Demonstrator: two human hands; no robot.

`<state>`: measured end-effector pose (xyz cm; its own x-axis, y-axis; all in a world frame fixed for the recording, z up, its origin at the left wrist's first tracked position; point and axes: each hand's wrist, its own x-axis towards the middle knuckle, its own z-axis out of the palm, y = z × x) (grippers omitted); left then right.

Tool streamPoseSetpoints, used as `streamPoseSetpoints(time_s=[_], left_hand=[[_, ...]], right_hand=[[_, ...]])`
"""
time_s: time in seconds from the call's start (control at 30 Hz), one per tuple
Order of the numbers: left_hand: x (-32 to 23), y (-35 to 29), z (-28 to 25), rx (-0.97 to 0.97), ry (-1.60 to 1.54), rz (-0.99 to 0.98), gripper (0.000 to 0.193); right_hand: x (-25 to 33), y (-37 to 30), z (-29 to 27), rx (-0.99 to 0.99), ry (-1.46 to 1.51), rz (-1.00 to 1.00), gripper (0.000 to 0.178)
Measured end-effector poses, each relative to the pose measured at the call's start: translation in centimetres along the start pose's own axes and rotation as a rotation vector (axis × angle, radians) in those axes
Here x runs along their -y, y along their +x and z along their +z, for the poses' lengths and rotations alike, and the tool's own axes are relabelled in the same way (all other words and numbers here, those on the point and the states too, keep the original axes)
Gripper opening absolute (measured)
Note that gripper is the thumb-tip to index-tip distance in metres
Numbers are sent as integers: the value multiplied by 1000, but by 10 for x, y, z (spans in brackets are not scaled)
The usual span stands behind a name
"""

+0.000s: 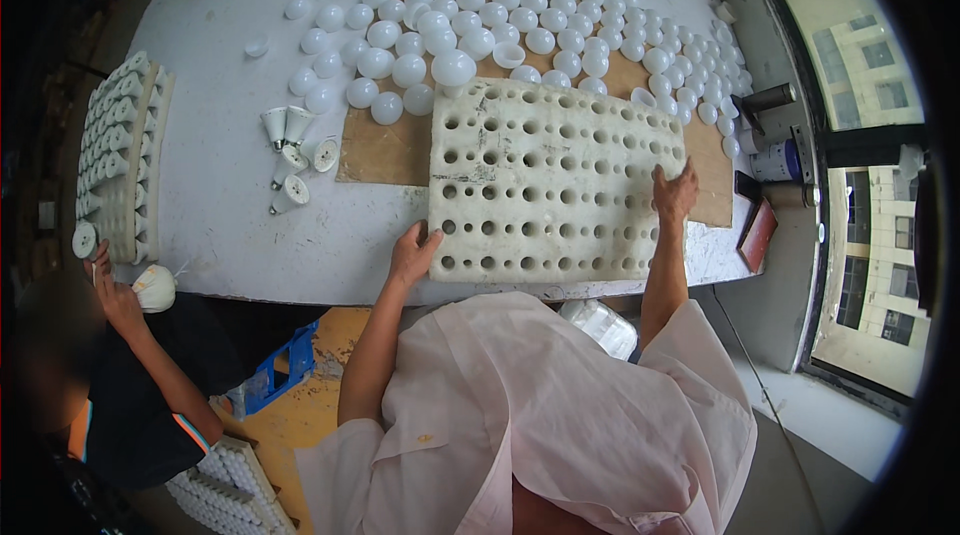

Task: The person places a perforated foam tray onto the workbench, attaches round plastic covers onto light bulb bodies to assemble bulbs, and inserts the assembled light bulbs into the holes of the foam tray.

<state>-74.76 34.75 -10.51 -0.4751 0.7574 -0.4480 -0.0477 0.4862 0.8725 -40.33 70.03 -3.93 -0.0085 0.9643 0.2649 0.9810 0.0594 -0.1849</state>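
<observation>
A pale foam tray (545, 175) with rows of round holes lies before me on the table. My left hand (414, 253) grips its near left edge, with the fingers partly hidden at the rim. My right hand (676, 193) is closed on the right edge, thumb on top. At the tray's far left corner a white dome-shaped bulb cover (454, 69) stands up; whether it sits in a hole I cannot tell. Left of the tray lie several white bulb bases (290, 193) with metal ends.
Many white bulb covers (540, 10) spread over brown cardboard (385, 147) at the back. A filled tray (122, 155) stands far left, where a co-worker's hand (118, 303) holds a bulb base. A tape roll (775, 163) and a red-brown object (758, 235) sit by the window.
</observation>
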Motion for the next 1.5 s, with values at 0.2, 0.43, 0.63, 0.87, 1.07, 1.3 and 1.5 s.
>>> streamPoseSetpoints(time_s=[0.2,0.43,0.63,0.87,1.07,1.3,1.5], left_hand=[[-14,11,2,9,168,-104,36],[2,-6,-21,-59,243,-121,32],[12,-31,-53,-111,147,-157,31],[20,-29,-68,-94,48,-181,30],[5,-11,-128,-493,80,-4,50],[19,27,-207,-660,806,50,56],[36,60,-212,-530,911,38,49]], right_hand=[[-127,-36,-1,439,190,250,86],[-96,-64,-18,497,193,234,86],[-48,-87,-33,575,134,285,81],[4,-42,-42,366,-76,-51,66],[178,19,21,305,503,-539,57],[304,47,101,492,96,-391,74],[304,56,132,415,162,-405,69]])
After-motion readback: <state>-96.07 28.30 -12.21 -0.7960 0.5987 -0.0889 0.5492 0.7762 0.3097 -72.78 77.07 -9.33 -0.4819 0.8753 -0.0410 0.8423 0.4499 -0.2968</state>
